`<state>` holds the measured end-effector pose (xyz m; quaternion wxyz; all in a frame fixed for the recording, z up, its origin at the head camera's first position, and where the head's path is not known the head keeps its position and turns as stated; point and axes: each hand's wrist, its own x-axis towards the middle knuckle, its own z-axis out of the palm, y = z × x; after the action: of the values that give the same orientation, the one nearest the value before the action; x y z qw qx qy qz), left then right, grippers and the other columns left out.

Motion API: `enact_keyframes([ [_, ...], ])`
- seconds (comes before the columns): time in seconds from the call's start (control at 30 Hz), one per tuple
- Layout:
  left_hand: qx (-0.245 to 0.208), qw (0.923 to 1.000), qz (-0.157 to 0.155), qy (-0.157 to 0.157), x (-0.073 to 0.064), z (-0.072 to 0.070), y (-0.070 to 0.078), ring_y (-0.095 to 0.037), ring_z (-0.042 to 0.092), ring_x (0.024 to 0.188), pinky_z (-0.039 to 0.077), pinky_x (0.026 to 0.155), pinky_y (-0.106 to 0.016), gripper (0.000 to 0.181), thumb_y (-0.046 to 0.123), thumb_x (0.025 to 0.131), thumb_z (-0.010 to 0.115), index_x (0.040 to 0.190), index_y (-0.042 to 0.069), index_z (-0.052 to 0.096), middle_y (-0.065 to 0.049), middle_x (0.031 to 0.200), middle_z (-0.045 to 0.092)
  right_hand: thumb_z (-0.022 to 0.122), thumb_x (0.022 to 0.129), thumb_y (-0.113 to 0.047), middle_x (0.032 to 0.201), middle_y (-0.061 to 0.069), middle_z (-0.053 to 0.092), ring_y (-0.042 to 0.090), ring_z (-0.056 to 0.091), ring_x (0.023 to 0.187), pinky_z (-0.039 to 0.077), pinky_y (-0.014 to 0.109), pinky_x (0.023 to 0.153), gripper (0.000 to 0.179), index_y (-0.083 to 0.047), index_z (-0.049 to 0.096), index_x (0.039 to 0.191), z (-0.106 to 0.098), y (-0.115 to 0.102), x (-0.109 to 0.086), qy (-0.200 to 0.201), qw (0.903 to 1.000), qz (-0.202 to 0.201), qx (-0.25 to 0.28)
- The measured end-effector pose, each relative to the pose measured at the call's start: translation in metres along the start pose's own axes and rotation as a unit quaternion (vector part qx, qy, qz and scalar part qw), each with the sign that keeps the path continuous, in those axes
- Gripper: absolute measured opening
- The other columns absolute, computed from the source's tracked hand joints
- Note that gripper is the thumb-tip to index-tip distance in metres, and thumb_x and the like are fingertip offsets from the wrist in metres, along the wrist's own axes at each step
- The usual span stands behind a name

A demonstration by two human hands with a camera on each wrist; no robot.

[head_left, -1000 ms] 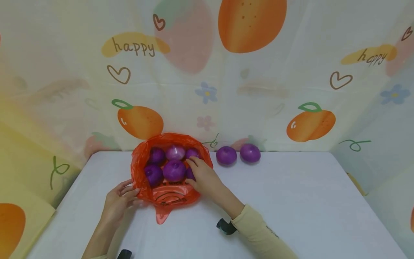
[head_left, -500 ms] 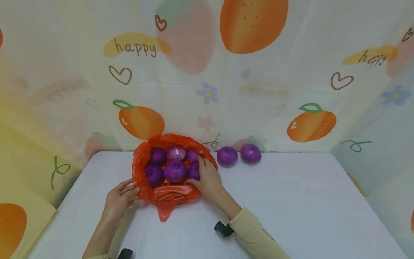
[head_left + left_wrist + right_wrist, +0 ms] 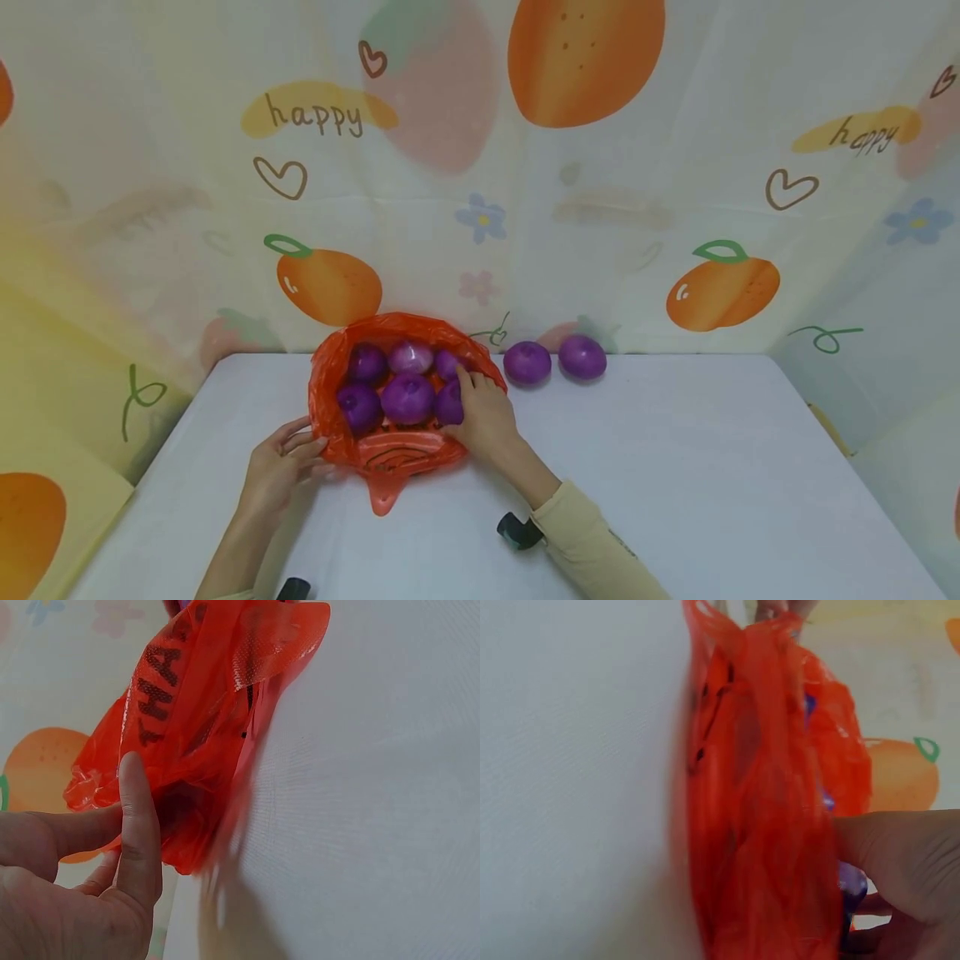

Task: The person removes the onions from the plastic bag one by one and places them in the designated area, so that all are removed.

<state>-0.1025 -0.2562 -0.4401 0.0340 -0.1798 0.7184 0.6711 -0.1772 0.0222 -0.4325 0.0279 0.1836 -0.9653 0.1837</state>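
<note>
- Left hand [image 3: 272, 473] is touching the red bag's [image 3: 384, 452] left side; whether its fingers are pinching, I cannot tell.
- Inside the bag, five onions [image 3: 408, 398] are lying.
- Right hand [image 3: 489, 418] is easing outward at the bag's right, fingers pinching a sixth onion [image 3: 448, 405], apparently settling it.
- Right of the bag, two onions [image 3: 527, 364] are resting.

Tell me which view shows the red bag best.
The head view: the red bag faces the camera open, six round purple things visible inside, though the right hand covers part. The left wrist view shows a side with dark lettering, cut off by the frame; the right wrist view, a blurred side.
</note>
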Motion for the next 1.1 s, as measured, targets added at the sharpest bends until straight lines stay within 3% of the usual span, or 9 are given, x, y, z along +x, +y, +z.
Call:
enact_keyframes([
  [0.23,-0.005,1.0000,0.003,-0.001,-0.001,0.001,0.000,-0.011,0.070,0.079,0.059,0.074,-0.027,0.057,0.010,0.098,0.058,0.148,-0.001,0.033,0.009,0.102,0.068,0.084,0.077,-0.037,0.139,0.016,0.049,0.031,0.051,0.125,0.051,0.045,0.096,0.092,-0.007,0.036,0.150,-0.015,-0.003,-0.007,0.015,0.9985,-0.031,0.042],
  [0.47,0.007,1.0000,-0.001,0.003,-0.001,0.003,0.000,-0.011,0.070,0.080,0.058,0.075,-0.027,0.057,0.013,0.099,0.059,0.148,0.000,0.033,0.004,0.109,0.068,0.086,0.074,-0.039,0.143,0.011,0.047,0.028,0.047,0.130,0.044,0.044,0.105,0.085,-0.011,0.047,0.144,-0.029,-0.001,-0.010,0.078,0.9872,-0.101,0.097],
  [0.57,0.001,1.0000,0.000,0.002,-0.001,0.003,0.000,-0.012,0.070,0.080,0.059,0.074,-0.027,0.058,0.012,0.098,0.059,0.148,0.000,0.033,0.006,0.107,0.068,0.087,0.072,-0.039,0.142,0.011,0.048,0.029,0.049,0.128,0.046,0.045,0.103,0.085,-0.012,0.048,0.143,-0.033,0.004,-0.012,0.102,0.9822,-0.118,0.105],
  [0.8,-0.002,1.0000,0.001,0.003,-0.001,0.002,0.000,-0.012,0.071,0.079,0.059,0.074,-0.028,0.057,0.011,0.098,0.058,0.148,0.000,0.032,0.009,0.103,0.067,0.088,0.071,-0.036,0.145,0.011,0.046,0.030,0.048,0.130,0.048,0.047,0.100,0.086,-0.011,0.048,0.143,-0.043,0.020,-0.016,0.131,0.9789,-0.107,0.114],
  [1.1,0.020,0.9998,-0.001,0.006,-0.001,0.003,-0.001,-0.012,0.070,0.080,0.059,0.074,-0.029,0.060,0.014,0.098,0.060,0.149,0.001,0.031,0.000,0.110,0.066,0.089,0.070,-0.033,0.138,0.010,0.051,0.031,0.052,0.125,0.049,0.050,0.097,0.081,-0.010,0.052,0.139,-0.060,0.053,-0.017,0.158,0.9776,-0.052,0.129],
])
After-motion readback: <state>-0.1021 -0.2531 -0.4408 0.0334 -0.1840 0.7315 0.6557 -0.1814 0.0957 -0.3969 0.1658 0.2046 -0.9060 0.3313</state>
